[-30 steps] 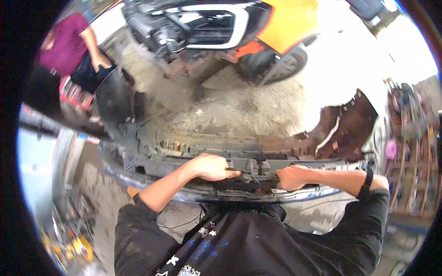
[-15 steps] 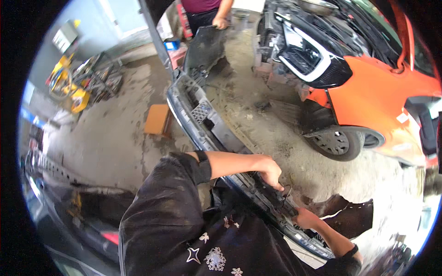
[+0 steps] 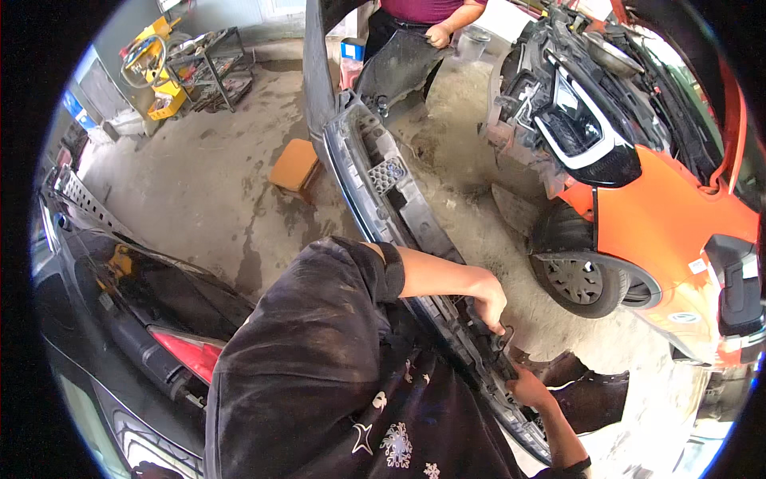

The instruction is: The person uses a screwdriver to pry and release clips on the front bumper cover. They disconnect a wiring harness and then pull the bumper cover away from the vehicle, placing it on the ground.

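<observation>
A long dark car bumper (image 3: 415,209), its ribbed inner side upward, runs slantwise in front of me from far left to near right. My left hand (image 3: 488,302) reaches over it with fingers curled down at its inner edge, beside a thin dark looped wire (image 3: 506,338). What those fingers grip is too small to make out. Farther down the same bumper, my right hand (image 3: 527,388) is closed against the inner parts, its fingertips partly hidden. At the far end another person's hand (image 3: 439,35) holds a dark curved flap (image 3: 399,70) of the bumper.
An orange car (image 3: 670,215) with its front stripped stands at the right, front wheel (image 3: 581,283) turned. On the left are an orange-brown stool (image 3: 294,165), a metal rack (image 3: 211,70) and a dark car (image 3: 144,319). Dark brown sheet material (image 3: 594,399) lies near my right hand.
The view has swung, so the scene sits farther right and more of the dark car shows at left. Both hands stay at about the same places on the bumper.
</observation>
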The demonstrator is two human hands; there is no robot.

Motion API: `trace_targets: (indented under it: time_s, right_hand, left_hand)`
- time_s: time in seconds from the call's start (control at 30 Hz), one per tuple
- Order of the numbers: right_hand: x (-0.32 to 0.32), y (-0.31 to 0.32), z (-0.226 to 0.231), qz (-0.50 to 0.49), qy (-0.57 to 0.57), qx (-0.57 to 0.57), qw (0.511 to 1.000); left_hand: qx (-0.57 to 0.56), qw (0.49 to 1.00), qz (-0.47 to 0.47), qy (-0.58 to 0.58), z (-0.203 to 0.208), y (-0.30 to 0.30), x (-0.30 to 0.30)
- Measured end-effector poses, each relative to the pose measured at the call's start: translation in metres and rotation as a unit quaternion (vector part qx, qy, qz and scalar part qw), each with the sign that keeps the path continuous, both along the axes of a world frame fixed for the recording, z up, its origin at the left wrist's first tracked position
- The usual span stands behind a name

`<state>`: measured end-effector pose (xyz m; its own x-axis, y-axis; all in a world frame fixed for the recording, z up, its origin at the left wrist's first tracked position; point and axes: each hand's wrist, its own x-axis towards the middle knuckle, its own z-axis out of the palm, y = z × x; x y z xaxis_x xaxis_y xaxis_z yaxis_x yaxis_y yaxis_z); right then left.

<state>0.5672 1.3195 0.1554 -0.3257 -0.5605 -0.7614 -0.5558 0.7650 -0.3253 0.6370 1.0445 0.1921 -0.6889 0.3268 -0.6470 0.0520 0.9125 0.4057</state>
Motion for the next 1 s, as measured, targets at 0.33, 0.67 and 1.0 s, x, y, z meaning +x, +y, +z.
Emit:
trace_targets:
  time_s: [0.33, 0.67, 1.0]
  right_hand:
    - [0.026, 0.007, 0.02, -0.024, 0.038, 0.024, 0.999]
    - [-0.004, 0.125, 0.007, 0.002, 0.015, 0.034, 0.999]
    - [0.019, 0.189, -0.008, -0.034, 0.051, -0.04, 0.997]
  left_hand:
    - [0.035, 0.999, -0.001, -0.011, 0.007, 0.01, 0.016]
    - [0.0, 1.0, -0.008, 0.02, 0.003, 0.132, -0.005]
    - [-0.036, 0.996, -0.035, 0.079, 0.005, 0.185, 0.006]
